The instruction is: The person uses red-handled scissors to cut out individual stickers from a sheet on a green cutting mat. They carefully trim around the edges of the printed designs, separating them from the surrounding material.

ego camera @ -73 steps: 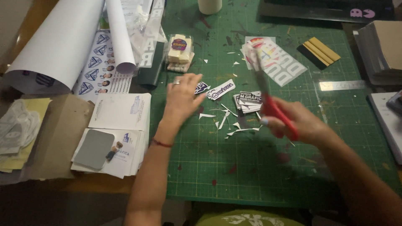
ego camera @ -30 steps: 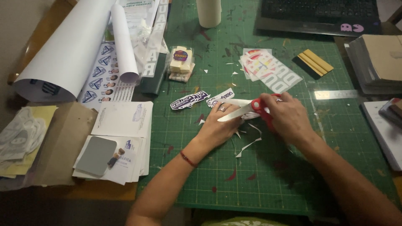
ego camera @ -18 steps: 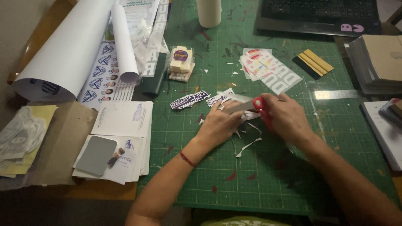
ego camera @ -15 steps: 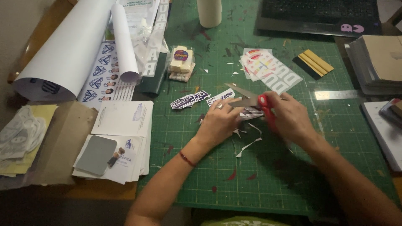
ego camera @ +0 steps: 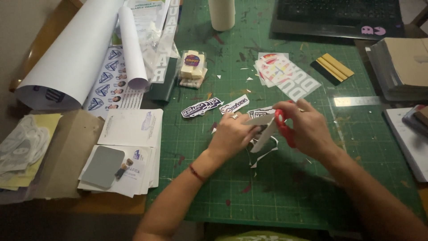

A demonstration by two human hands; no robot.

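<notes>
My right hand [ego camera: 309, 128] grips red-handled scissors [ego camera: 272, 126], blades spread open and pointing left. My left hand [ego camera: 232, 135], with a ring on one finger and a red cord at the wrist, pinches a small printed sticker piece [ego camera: 260, 114] between the blades. White paper offcuts [ego camera: 264, 153] lie under my hands on the green cutting mat [ego camera: 285, 192]. Two cut-out stickers lie just left of my left hand: a dark one [ego camera: 201, 107] and a white one [ego camera: 235, 105].
A fanned stack of stickers [ego camera: 285, 76] and a yellow squeegee [ego camera: 332, 68] lie beyond my hands. White paper rolls [ego camera: 84, 53], sticker sheets and envelopes [ego camera: 129, 151] fill the left. A keyboard [ego camera: 339, 15], a white tube [ego camera: 221, 13], a metal ruler [ego camera: 356, 101] and a notebook stack [ego camera: 401, 67] are also around.
My left hand picked up a sticker piece from the mat, and my right hand brought the scissors down to it. The blades have opened and closed on the piece; they are open now.
</notes>
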